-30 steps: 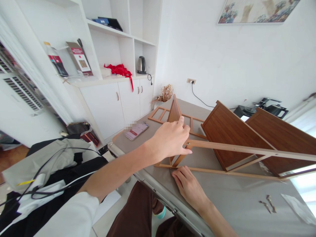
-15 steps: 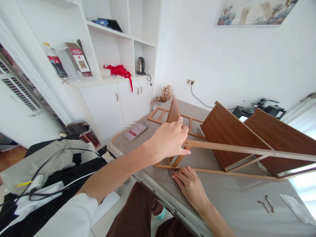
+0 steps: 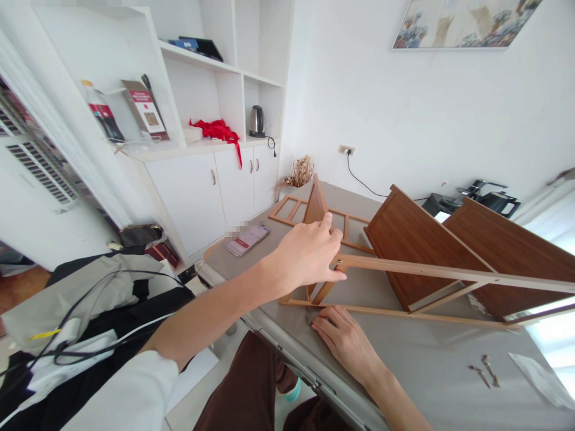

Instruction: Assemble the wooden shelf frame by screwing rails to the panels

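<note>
A wooden shelf unit lies on its side on the table, with brown shelf boards [image 3: 426,245] set between slatted side frames. My left hand [image 3: 314,248] is closed over the near end of the unit, its thumb by the end of the upper wooden rail [image 3: 413,267] and its fingers at the end board [image 3: 317,200]. My right hand [image 3: 345,338] rests low at the table's near edge, just below the lower rail [image 3: 404,315]. Its fingertips are pinched on a small, thin metal piece [image 3: 309,315], mostly hidden; I cannot make out its kind.
Loose metal screws [image 3: 490,371] and a clear plastic bag [image 3: 541,378] lie at the table's right. A phone [image 3: 248,240] sits at the left. Behind the unit stands a dark appliance [image 3: 501,203]. Clothes and cables [image 3: 103,299] are piled on the left.
The small metal piece at my right fingertips has shifted slightly, and the right fingers have moved a little with it. My left hand keeps its hold; the shelf unit stays put.
</note>
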Tool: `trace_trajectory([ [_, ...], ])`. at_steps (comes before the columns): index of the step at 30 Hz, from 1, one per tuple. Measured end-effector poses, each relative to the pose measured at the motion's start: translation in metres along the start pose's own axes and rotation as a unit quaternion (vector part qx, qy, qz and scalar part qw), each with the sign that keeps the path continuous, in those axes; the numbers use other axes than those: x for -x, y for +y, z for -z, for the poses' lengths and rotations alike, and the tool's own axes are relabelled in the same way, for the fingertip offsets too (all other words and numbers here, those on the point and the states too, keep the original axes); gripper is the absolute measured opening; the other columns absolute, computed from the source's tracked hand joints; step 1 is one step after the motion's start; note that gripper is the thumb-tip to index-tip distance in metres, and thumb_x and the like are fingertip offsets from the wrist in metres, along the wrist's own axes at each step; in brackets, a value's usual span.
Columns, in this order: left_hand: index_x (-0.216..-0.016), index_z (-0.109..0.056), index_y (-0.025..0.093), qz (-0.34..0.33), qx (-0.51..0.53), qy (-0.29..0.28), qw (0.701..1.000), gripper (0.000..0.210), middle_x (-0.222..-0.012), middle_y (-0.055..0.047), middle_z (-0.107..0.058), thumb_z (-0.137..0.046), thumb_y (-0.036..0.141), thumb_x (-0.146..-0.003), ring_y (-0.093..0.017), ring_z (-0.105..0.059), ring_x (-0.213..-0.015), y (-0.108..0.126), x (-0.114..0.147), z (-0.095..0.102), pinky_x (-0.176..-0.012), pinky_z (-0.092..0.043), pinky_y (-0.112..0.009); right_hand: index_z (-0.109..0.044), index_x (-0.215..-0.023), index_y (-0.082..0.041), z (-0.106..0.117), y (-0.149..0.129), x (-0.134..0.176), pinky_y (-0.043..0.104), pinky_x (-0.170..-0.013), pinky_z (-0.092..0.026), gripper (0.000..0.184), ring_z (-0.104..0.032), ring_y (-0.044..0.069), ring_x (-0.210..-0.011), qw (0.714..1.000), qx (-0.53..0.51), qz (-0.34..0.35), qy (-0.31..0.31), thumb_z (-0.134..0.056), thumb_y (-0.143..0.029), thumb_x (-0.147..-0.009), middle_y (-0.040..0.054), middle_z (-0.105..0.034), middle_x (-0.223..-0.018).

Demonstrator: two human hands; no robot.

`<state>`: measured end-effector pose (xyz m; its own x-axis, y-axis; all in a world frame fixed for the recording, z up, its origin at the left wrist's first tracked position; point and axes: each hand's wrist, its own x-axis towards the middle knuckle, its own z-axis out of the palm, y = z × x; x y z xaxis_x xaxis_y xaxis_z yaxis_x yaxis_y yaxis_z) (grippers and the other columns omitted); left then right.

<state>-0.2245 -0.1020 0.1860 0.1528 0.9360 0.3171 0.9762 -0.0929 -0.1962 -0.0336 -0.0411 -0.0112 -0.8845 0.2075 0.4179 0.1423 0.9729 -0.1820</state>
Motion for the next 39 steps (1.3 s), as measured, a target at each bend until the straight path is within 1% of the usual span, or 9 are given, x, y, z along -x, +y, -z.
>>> trace_trajectory([
  [4,-0.113,-0.062,0.010,-0.001,0.001,-0.001,1.000,0.064,-0.146,-0.026,-0.045,-0.062,0.066,-0.081,-0.026,-0.069,-0.091,0.000,0.001,0.002,-0.066,-0.050,-0.032,-0.062,-0.103,-0.020,0.002,-0.003,0.002,0.034,-0.077,-0.050,0.017,-0.058,0.019,-0.086,1.000,-0.007,-0.001,-0.018,-0.046,-0.015,-0.100,0.0048,-0.062,-0.089],
  [6,-0.113,-0.062,0.010,-0.001,0.003,-0.006,1.000,0.063,-0.147,-0.026,-0.044,-0.061,0.065,-0.082,-0.026,-0.069,-0.090,0.000,0.001,0.003,-0.066,-0.050,-0.032,-0.062,-0.106,-0.020,0.003,-0.005,0.000,0.035,-0.077,-0.051,0.019,-0.058,0.019,-0.086,1.000,-0.005,-0.005,-0.017,-0.045,-0.015,-0.100,0.0050,-0.062,-0.089],
  [10,-0.115,-0.061,0.010,-0.001,0.005,-0.014,1.000,0.063,-0.147,-0.026,-0.044,-0.061,0.064,-0.083,-0.026,-0.069,-0.091,0.001,0.001,0.006,-0.067,-0.051,-0.032,-0.063,-0.101,-0.020,0.004,-0.008,-0.006,0.035,-0.077,-0.052,0.019,-0.058,0.019,-0.085,1.000,0.000,0.000,-0.009,-0.044,-0.016,-0.100,0.0052,-0.061,-0.088],
  [13,-0.115,-0.061,0.009,0.001,0.005,-0.017,1.000,0.063,-0.146,-0.027,-0.044,-0.062,0.063,-0.083,-0.027,-0.069,-0.092,0.001,0.001,0.006,-0.067,-0.051,-0.032,-0.062,-0.097,-0.019,0.001,-0.007,-0.010,0.035,-0.081,-0.051,0.017,-0.056,0.019,-0.086,1.000,-0.006,0.014,-0.021,-0.046,-0.016,-0.099,0.0051,-0.060,-0.088],
  [15,-0.115,-0.061,0.010,0.003,0.005,-0.018,1.000,0.063,-0.146,-0.026,-0.044,-0.062,0.064,-0.082,-0.027,-0.069,-0.092,0.001,0.001,0.006,-0.068,-0.050,-0.032,-0.062,-0.095,-0.019,-0.002,-0.005,-0.010,0.035,-0.080,-0.051,0.016,-0.055,0.019,-0.086,0.999,-0.018,0.015,-0.027,-0.047,-0.016,-0.099,0.0050,-0.059,-0.087],
  [18,-0.115,-0.060,0.010,0.003,0.006,-0.019,1.000,0.064,-0.147,-0.026,-0.044,-0.062,0.065,-0.082,-0.027,-0.069,-0.093,0.000,0.001,0.005,-0.068,-0.050,-0.031,-0.061,-0.095,-0.019,-0.005,-0.003,-0.009,0.033,-0.075,-0.051,0.017,-0.054,0.018,-0.084,0.999,-0.032,0.005,-0.020,-0.045,-0.016,-0.099,0.0048,-0.058,-0.087],
  [26,-0.115,-0.061,0.010,0.000,0.003,-0.022,1.000,0.062,-0.147,-0.026,-0.044,-0.063,0.063,-0.083,-0.026,-0.070,-0.091,0.000,0.001,0.009,-0.066,-0.050,-0.030,-0.062,-0.098,-0.021,-0.006,-0.004,-0.009,0.033,-0.075,-0.051,0.018,-0.056,0.018,-0.083,0.999,-0.037,-0.001,-0.005,-0.045,-0.016,-0.100,0.0046,-0.059,-0.086],
  [32,-0.115,-0.062,0.009,0.001,0.003,-0.024,1.000,0.063,-0.148,-0.026,-0.044,-0.063,0.063,-0.082,-0.026,-0.070,-0.090,0.000,0.002,0.011,-0.067,-0.050,-0.031,-0.062,-0.098,-0.021,-0.006,-0.005,-0.009,0.033,-0.075,-0.052,0.018,-0.057,0.019,-0.083,1.000,-0.026,-0.004,-0.006,-0.044,-0.017,-0.100,0.0049,-0.060,-0.086],
  [39,-0.114,-0.062,0.009,0.003,0.004,-0.027,1.000,0.062,-0.146,-0.027,-0.045,-0.063,0.062,-0.082,-0.027,-0.070,-0.090,0.001,0.002,0.012,-0.067,-0.051,-0.032,-0.063,-0.098,-0.022,-0.005,-0.006,-0.008,0.033,-0.075,-0.052,0.019,-0.059,0.019,-0.084,0.999,-0.019,-0.032,0.008,-0.045,-0.016,-0.100,0.0051,-0.061,-0.087],
])
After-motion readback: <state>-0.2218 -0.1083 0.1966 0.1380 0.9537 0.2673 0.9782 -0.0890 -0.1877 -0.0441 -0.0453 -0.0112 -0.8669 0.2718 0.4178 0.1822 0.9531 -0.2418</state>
